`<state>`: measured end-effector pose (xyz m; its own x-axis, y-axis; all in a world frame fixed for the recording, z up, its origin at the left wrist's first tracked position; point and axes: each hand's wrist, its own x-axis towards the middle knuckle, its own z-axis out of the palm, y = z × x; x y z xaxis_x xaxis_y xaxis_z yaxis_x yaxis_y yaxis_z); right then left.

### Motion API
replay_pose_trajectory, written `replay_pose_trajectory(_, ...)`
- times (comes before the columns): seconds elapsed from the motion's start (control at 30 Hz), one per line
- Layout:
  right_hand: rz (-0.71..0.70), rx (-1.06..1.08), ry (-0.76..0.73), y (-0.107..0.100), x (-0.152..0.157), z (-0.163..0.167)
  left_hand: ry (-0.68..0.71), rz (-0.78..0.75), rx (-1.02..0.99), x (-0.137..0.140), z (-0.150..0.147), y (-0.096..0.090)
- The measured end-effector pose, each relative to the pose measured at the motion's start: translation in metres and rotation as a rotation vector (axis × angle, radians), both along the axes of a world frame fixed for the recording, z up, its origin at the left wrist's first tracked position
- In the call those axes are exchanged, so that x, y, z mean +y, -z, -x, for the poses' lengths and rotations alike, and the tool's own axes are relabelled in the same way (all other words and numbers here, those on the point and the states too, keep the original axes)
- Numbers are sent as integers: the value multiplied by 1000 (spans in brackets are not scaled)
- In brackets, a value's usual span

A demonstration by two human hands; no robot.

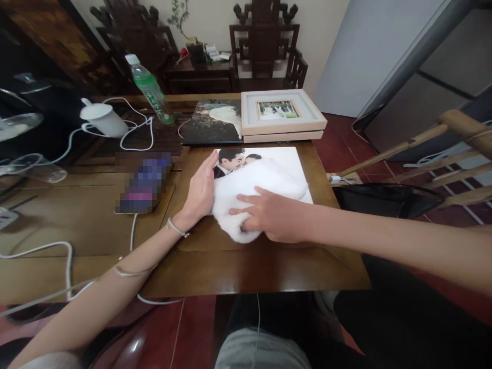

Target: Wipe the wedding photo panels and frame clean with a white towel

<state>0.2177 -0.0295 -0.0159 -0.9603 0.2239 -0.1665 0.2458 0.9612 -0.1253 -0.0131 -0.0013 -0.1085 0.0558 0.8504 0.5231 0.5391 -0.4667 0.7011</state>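
A frameless photo panel (282, 154) with a white background and two people's heads lies flat on the wooden table. Along its left edge rests my left hand (202, 187), fingers stretched out and close together, the palm side against the panel. A fluffy white cloth (265, 177) is bunched over the panel's middle and lower part, hanging past its near edge. My right hand (271, 212) presses on this cloth from the right, with its fingers spread and the tips sunk into the folds. Most of the picture is hidden beneath the cloth.
Behind the panel are stacked pale wooden photo frames (249, 128) and a dark photo panel (207, 136). To the left stand a green-labelled bottle (154, 97), a white lidded cup (103, 120) and a blurred phone (144, 184), among white cables (69, 256). A wooden chair (457, 128) stands right.
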Motion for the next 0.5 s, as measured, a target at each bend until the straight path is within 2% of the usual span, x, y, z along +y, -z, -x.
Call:
replay_pose_trajectory(0.13, 35, -43, 193, -7, 14, -20, 37, 40, 158, -1, -4, -3)
replay_pose_trajectory(0.27, -22, -67, 378, -8, 42, -32, 106, 76, 292, 0, -6, -2)
replay_pose_trajectory(0.37, -48, -28, 490, -6, 62, -29, 123, 97, 338, 1, -5, -2)
replay_pose_trajectory(0.5, -25, 76, 567, -4, 79, -8, 123, 95, 350, 1, -5, -2)
